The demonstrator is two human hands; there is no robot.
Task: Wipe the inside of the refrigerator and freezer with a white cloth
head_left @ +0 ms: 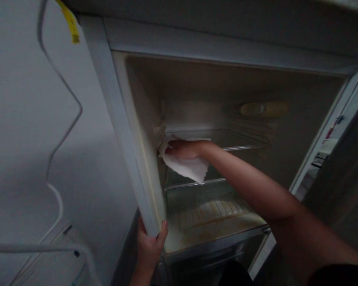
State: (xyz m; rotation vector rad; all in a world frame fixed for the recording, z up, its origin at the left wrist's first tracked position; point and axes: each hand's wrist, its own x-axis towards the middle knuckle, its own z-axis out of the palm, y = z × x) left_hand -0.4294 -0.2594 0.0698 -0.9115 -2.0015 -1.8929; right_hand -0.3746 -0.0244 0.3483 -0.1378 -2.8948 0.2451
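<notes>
The right hand [183, 149] presses a soft, limp white cloth [185, 165] against the clear glass fridge shelf [244, 141], bunching it loosely; the left hand [150, 246] grips the white fridge frame [128, 139].

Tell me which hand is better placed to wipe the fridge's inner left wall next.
Right, probably. The right hand already presses the white cloth on the glass shelf beside that wall. The left hand grips the fridge's side edge lower down, with no cloth.
</notes>
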